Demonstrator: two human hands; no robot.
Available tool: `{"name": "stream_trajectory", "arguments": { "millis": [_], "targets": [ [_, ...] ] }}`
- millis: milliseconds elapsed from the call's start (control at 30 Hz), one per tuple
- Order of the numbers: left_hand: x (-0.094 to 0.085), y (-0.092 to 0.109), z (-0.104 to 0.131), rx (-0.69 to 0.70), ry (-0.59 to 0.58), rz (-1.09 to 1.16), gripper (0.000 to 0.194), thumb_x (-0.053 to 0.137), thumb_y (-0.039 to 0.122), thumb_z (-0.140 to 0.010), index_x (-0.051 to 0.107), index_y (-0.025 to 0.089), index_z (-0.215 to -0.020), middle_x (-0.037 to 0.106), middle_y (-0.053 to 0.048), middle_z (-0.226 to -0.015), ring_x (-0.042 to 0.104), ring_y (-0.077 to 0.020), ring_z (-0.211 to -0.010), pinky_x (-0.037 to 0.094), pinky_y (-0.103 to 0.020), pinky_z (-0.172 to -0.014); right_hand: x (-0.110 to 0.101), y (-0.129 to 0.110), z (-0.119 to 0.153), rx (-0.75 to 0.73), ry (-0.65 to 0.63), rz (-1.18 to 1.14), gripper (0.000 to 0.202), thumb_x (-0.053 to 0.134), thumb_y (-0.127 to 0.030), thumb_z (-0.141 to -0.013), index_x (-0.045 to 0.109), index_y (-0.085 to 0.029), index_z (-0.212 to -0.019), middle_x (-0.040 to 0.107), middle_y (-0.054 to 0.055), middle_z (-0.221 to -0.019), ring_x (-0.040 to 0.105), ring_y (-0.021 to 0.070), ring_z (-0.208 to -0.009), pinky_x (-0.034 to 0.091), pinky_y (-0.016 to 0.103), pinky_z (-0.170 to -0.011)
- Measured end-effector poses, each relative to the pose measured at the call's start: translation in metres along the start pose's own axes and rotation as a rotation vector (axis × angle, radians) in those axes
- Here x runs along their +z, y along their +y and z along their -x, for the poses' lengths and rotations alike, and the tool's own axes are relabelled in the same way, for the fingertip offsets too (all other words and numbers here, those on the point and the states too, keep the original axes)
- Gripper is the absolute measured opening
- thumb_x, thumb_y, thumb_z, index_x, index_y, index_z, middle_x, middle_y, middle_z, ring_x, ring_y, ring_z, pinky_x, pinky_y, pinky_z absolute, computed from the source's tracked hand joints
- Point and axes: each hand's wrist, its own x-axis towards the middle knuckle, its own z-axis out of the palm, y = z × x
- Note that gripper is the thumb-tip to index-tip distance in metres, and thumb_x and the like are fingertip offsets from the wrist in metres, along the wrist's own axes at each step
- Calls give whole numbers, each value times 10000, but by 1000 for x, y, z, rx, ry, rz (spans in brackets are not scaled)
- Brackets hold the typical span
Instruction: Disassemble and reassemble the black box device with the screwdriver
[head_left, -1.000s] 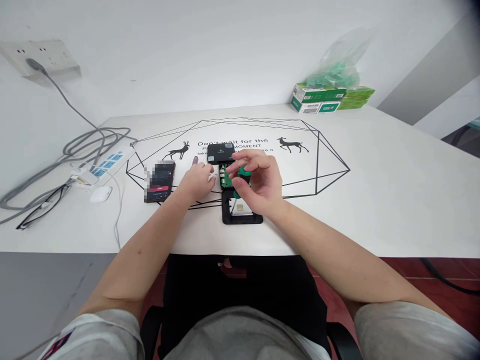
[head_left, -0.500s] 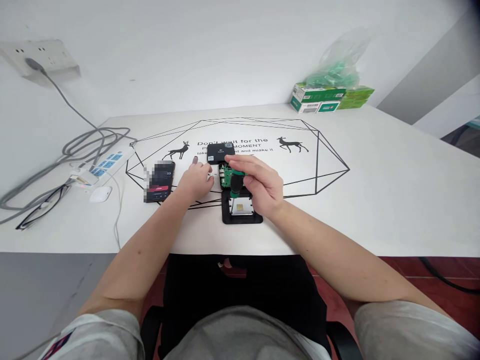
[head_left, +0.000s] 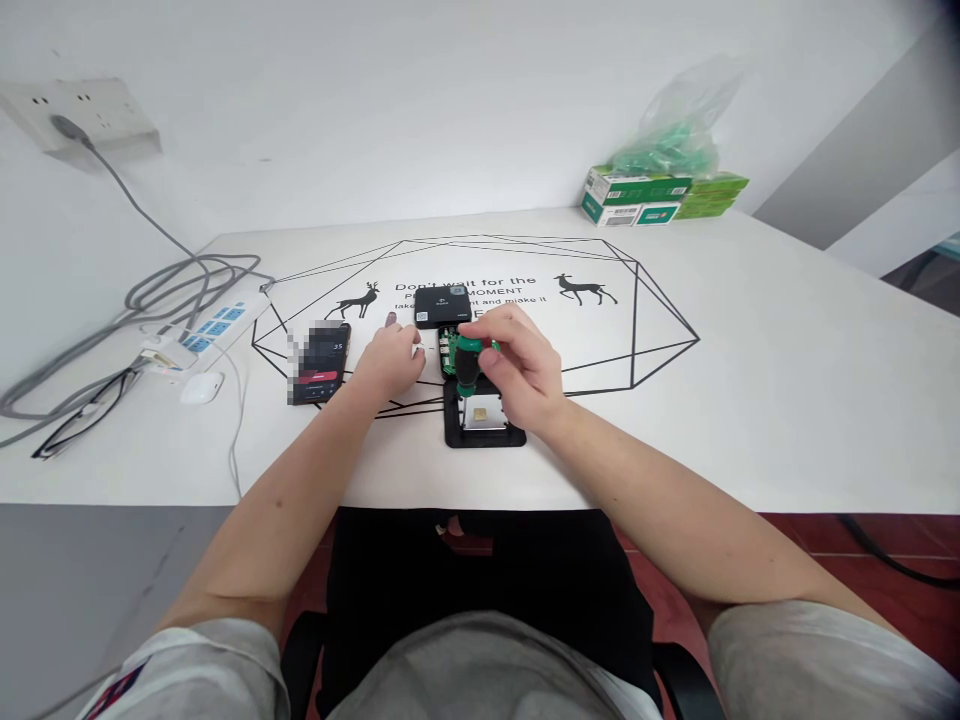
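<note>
My right hand (head_left: 529, 370) has its fingers around the top of a stubby screwdriver (head_left: 466, 370) with a green and black handle. The shaft points down to the left side of a metal plate in a black case cover (head_left: 486, 438). Just behind, a green circuit board (head_left: 448, 352) sits in a dark housing, partly covered by the screwdriver and hand. My left hand (head_left: 390, 362) rests on the table with curled fingers; anything inside them is hidden. Beyond its knuckles lies a small brownish object (head_left: 391, 319). A black box lid (head_left: 441, 307) lies behind the board.
Left of my left hand is a phone (head_left: 322, 365). Farther left are a white earphone case (head_left: 202, 388), a power strip (head_left: 225, 325), coiled grey cables (head_left: 165, 285) and glasses (head_left: 86, 415). Green boxes (head_left: 637, 195) topped by a plastic bag (head_left: 675, 140) stand back right.
My right fingers have gone from stretched over the screwdriver's top to bent around its handle. The screwdriver has shifted slightly left and stands more upright. My left hand is nearly still.
</note>
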Motion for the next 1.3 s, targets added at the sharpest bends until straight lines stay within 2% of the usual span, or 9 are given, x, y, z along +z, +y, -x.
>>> {"name": "stream_trajectory", "arguments": {
  "millis": [133, 267, 367, 500, 600, 767, 967, 1133, 1300],
  "targets": [
    [2, 0, -1, 68, -12, 25, 280, 546, 292, -1032, 686, 171, -1242, 754, -157, -1269, 676, -363, -1300, 466, -572, -1251, -2, 3, -1, 103, 29, -49, 179, 597, -357, -1083, 743, -298, -1168, 666, 30, -946, 635, 208, -883, 557, 403, -756],
    [0, 6, 4, -4, -113, -51, 404, 584, 357, -1038, 660, 129, -1363, 680, -220, -1455, 514, -444, -1529, 453, -599, -1249, 4, 8, 0, 97, 92, -155, 130, 717, -383, -1027, 676, -282, -1097, 683, 48, -1108, 683, 194, -964, 582, 370, -771],
    [-5, 11, 9, 4, -149, -134, 437, 545, 401, -1079, 650, 111, -1389, 625, -242, -1543, 436, -445, -1595, 420, -602, -1266, 9, 6, 3, 158, 93, -265, 213, 775, -339, -1008, 584, -284, -1085, 733, 52, -1246, 756, 165, -939, 623, 370, -817],
    [-13, 13, 12, -26, -160, -207, 435, 524, 417, -1103, 666, 131, -1398, 604, -230, -1588, 365, -422, -1649, 395, -582, -1277, 12, 1, 7, 308, 85, -287, 361, 875, -359, -948, 544, -298, -1076, 815, 37, -1212, 758, 143, -777, 636, 353, -737],
    [-16, 11, 10, -51, -197, -241, 384, 517, 357, -1102, 710, 166, -1373, 618, -202, -1586, 419, -406, -1613, 438, -567, -1235, 8, 0, 9, 291, 66, -259, 308, 871, -396, -949, 633, -301, -1119, 840, 50, -1202, 773, 172, -818, 643, 381, -743],
    [-15, 9, 7, -64, -182, -274, 416, 450, 267, -1124, 723, 199, -1431, 649, -179, -1554, 542, -390, -1495, 483, -555, -1179, 0, 2, 7, 186, -20, -222, 211, 637, -437, -1090, 767, -341, -1226, 840, 59, -1195, 796, 252, -1115, 650, 459, -874],
    [-7, 6, 4, -28, -122, -241, 380, 463, 207, -1119, 757, 224, -1359, 707, -182, -1423, 504, -399, -1538, 484, -551, -1170, -1, 3, 2, 101, -49, -162, 292, 547, -293, -1105, 795, -361, -1245, 808, 49, -1103, 753, 243, -1050, 621, 468, -876],
    [-2, 2, -1, -4, -66, -195, 365, 474, 160, -1102, 802, 225, -1249, 740, -177, -1322, 560, -400, -1466, 506, -527, -1123, 4, 0, 1, 123, -13, -49, 198, 776, -335, -971, 757, -327, -1168, 653, 20, -912, 612, 207, -834, 551, 400, -732],
    [-1, 1, -7, -10, -48, -175, 313, 521, 204, -1096, 832, 195, -1129, 757, -191, -1256, 612, -399, -1340, 526, -511, -1060, 8, 3, 5, 216, 63, -79, 355, 941, -416, -853, 706, -321, -1101, 542, -49, -819, 514, 150, -696, 486, 338, -656]
  ]
}}
